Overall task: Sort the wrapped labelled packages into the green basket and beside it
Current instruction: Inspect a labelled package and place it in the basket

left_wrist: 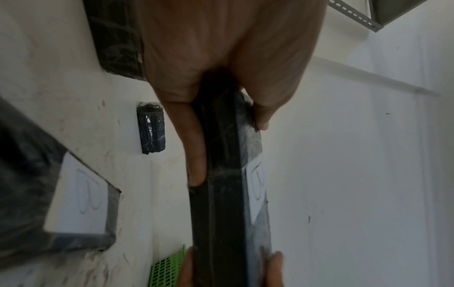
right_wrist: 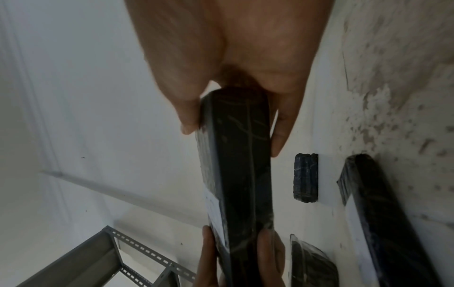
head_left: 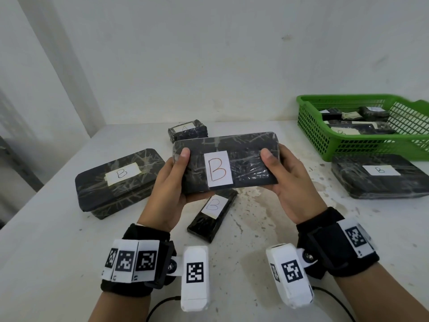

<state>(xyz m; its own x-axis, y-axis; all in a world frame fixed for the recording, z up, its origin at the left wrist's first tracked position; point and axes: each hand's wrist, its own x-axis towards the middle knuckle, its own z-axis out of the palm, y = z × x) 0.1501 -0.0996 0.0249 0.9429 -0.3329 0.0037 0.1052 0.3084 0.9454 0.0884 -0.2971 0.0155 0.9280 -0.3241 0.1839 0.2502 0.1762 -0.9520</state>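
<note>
A black wrapped package [head_left: 243,163] with a white label marked B is held above the table, label facing me. My left hand [head_left: 173,180] grips its left end, thumb on top; my right hand [head_left: 284,175] grips its right end the same way. In the left wrist view the package [left_wrist: 221,194] runs edge-on between thumb and fingers; the right wrist view shows the package [right_wrist: 236,165] likewise. The green basket [head_left: 362,145] stands at the back right with several wrapped packages inside. A large B package [head_left: 380,175] lies on the table just in front of the basket.
On the white table [head_left: 58,240] lie a large B package [head_left: 118,182] at left, a slim B package [head_left: 213,214] under my hands and a small A package [head_left: 187,130] at the back. A grey metal shelf frame [right_wrist: 103,258] stands beyond the table.
</note>
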